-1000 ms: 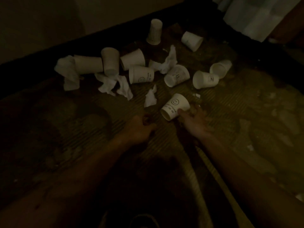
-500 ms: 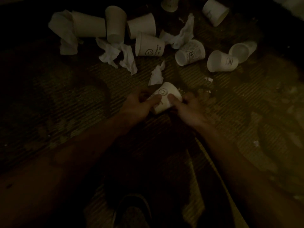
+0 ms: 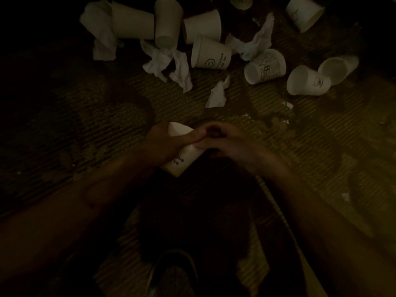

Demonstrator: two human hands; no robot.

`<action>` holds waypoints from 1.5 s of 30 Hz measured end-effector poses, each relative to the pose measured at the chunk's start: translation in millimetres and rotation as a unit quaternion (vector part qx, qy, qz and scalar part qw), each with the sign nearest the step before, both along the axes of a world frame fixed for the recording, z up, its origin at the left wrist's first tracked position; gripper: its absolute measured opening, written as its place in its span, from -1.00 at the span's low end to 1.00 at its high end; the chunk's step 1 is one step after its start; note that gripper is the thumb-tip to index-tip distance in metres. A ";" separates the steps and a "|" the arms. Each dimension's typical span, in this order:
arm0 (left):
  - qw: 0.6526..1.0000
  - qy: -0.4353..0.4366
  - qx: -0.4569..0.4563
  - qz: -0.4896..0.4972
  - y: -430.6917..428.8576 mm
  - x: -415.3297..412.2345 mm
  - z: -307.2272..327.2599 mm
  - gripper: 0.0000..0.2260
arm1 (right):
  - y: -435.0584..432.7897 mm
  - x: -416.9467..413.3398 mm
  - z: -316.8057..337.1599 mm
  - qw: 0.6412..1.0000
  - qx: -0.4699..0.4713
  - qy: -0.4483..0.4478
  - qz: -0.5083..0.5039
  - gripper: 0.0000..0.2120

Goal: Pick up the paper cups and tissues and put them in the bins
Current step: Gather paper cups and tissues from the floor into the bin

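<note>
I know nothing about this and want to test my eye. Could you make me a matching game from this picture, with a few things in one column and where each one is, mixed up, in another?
Things
1. lettered cup
2. smiley cup
3. small tissue
4. long tissue

Places
A. far left, against the end of a plain cup
B. on its side among other cups
C. gripped between left hand and right hand
D. alone on the floor, between the hands and the cups

Pairs: 1-C, 2-B, 3-D, 4-A
</note>
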State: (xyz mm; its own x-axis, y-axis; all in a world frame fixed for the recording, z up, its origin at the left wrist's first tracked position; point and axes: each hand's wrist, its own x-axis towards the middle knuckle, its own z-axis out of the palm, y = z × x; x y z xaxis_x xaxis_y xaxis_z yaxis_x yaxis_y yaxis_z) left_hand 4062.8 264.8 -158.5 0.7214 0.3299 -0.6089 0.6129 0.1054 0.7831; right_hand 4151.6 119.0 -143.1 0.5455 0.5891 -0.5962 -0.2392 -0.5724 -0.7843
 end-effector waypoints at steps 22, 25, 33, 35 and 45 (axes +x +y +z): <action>0.997 0.027 0.068 -0.037 29.7 -4.0 -15.1 -0.58 | 21.1 63.8 -49.4 0.946 -0.079 -0.308 -0.061 -0.81; 0.997 0.023 0.049 -0.048 31.6 -7.3 -11.7 -0.57 | 20.3 50.2 -38.5 0.972 -0.069 -0.195 -0.111 -0.75; 0.971 -0.081 0.076 -0.212 36.4 -11.9 -2.7 -0.38 | 31.9 0.6 -11.0 0.997 0.017 0.001 -0.077 -0.52; 0.964 -0.130 0.098 -0.210 32.8 -13.2 -2.8 -0.46 | 39.3 -6.4 -3.4 0.999 0.018 -0.002 -0.051 -0.55; 0.962 -0.117 0.238 -0.059 72.4 -20.3 -14.0 -0.87 | 86.2 5.6 4.8 0.985 -0.027 -0.148 -0.086 -0.52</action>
